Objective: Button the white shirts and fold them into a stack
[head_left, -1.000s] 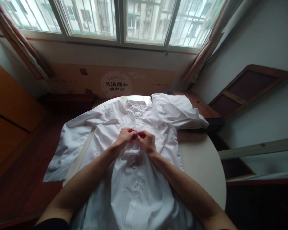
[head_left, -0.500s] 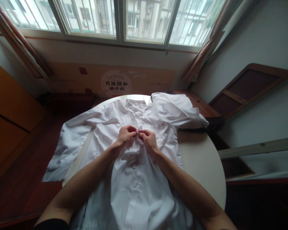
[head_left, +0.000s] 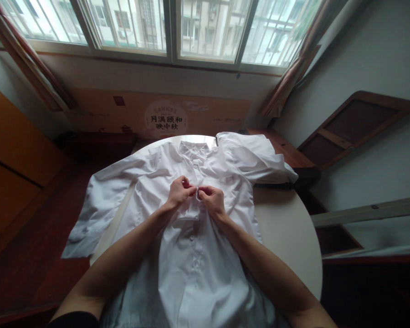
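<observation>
A white button-up shirt (head_left: 191, 255) lies face up on a round white table (head_left: 287, 237), collar toward the window. My left hand (head_left: 179, 191) and my right hand (head_left: 212, 199) meet at the shirt's front placket, at chest height. Both hands are closed in a pinch on the fabric edges there; a small button shows between the fingertips. Lower buttons run down the placket toward me. The left sleeve (head_left: 95, 205) hangs off the table's left edge. The right sleeve (head_left: 256, 159) is folded over at the far right.
A brown cardboard panel with printed characters (head_left: 166, 122) leans under the window. A wooden cabinet (head_left: 17, 159) stands at the left. A dark wooden frame (head_left: 355, 123) leans on the right wall. A dark corded object (head_left: 276, 186) lies by the right sleeve.
My hands have shifted slightly up the placket and their fingertips have drawn closer together on the fabric. The shirt lies where it was.
</observation>
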The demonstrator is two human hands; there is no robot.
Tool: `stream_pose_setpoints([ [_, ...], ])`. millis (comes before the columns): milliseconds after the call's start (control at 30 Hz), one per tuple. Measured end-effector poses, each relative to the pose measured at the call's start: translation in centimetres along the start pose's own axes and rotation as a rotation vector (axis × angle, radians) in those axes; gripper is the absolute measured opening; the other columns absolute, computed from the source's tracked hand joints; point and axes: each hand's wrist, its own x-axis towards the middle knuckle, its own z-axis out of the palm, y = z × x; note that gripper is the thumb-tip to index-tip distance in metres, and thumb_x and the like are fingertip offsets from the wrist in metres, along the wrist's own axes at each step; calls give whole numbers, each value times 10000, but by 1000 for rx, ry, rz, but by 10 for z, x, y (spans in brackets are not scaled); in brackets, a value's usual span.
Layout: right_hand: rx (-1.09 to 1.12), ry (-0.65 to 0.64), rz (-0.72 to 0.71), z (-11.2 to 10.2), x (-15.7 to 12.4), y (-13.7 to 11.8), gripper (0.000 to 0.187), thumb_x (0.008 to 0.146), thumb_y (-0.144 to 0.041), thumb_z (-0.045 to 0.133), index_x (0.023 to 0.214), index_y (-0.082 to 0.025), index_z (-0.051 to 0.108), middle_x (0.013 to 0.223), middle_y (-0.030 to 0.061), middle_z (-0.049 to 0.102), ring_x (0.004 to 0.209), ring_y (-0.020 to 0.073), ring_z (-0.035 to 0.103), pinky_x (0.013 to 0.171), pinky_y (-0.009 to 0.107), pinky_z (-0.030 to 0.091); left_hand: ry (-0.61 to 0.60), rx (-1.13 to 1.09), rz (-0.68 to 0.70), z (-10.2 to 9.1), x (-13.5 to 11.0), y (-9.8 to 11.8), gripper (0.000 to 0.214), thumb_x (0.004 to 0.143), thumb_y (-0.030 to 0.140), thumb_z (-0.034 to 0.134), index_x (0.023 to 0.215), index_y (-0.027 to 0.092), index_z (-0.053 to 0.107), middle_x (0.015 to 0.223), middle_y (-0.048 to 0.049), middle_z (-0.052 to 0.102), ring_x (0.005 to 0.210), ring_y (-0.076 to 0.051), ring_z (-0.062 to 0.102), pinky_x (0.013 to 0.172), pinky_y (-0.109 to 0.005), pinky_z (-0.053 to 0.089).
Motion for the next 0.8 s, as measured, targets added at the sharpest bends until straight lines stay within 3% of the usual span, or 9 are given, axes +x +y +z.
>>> stream_pose_setpoints([
  [100,-56,9,-28,0,-1,-3,200,755,-281,595,836,-183,749,748,40,738,650,175,663,630,249,494,19,-6,1,1,-2,3,344,563,265,739,705,190,434,636,9,644,594,-148,634,551,-250,517],
  [267,-328,72,-176,2,-5,-7,163,797,-264,598,796,-191,743,767,46,731,661,172,645,669,257,460,62,69,-3,2,-4,6,255,628,258,690,761,178,487,576,9,629,543,-161,636,523,-255,511],
  [400,-443,36,-276,4,-8,-8,163,826,-214,574,786,-183,729,797,57,722,715,176,639,693,252,440,102,135,17,4,-5,3,264,611,242,700,752,177,487,582,8,636,554,-153,639,511,-217,477],
  [633,-500,51,-274,5,-9,-8,126,814,-182,593,804,-163,717,813,67,719,715,174,627,688,246,422,112,30,82,10,-7,-4,279,681,235,634,778,211,374,611,44,607,543,-116,610,528,-200,459],
  [800,-501,81,-290,6,-9,-11,132,815,-199,580,751,-155,687,756,53,697,661,153,598,651,238,401,180,237,191,12,-12,1,215,727,221,594,780,213,386,652,44,580,595,-109,593,570,-203,444],
])
